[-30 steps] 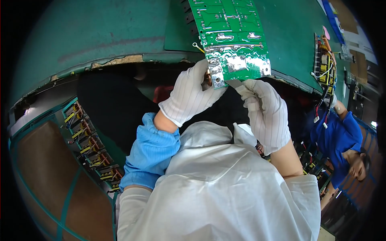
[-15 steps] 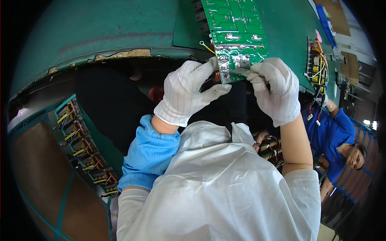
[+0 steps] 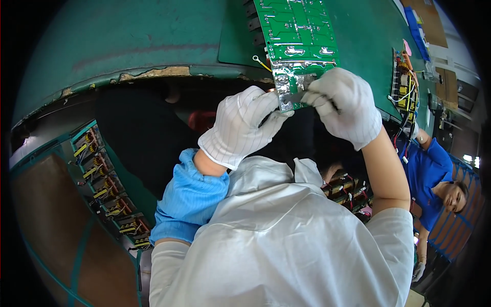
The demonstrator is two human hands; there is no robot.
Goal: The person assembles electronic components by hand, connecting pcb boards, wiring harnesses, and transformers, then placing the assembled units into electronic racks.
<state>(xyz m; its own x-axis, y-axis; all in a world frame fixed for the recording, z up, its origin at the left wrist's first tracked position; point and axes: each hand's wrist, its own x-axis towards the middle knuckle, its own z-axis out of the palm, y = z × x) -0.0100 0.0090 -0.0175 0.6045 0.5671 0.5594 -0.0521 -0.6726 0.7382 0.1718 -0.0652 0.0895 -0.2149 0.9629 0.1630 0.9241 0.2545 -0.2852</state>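
Note:
A green circuit board (image 3: 296,33) with silvery solder patches lies underside up, its near end jutting past the table edge. At its lower left corner my left hand (image 3: 245,120), in a white striped glove, has thumb and fingers closed on the board's edge. My right hand (image 3: 345,105), gloved alike, is over the board's near right end with its fingers pinched together. Between those fingers a small flat grey piece (image 3: 294,98) reaches onto the board; the glove hides most of it. A yellow wire with a ring terminal (image 3: 262,63) sticks out at the board's left side.
The green table (image 3: 138,41) has a chipped front edge. Several assembled boards (image 3: 110,189) stand in a rack at lower left. Another assembled board (image 3: 404,84) lies at the right. A co-worker in blue (image 3: 432,171) is beyond my right arm; more boards (image 3: 350,192) sit beside me.
My right hand has turned and brought the grey piece down against the board. My left thumb and fingers have come together at the corner. The co-worker's lower arm has moved.

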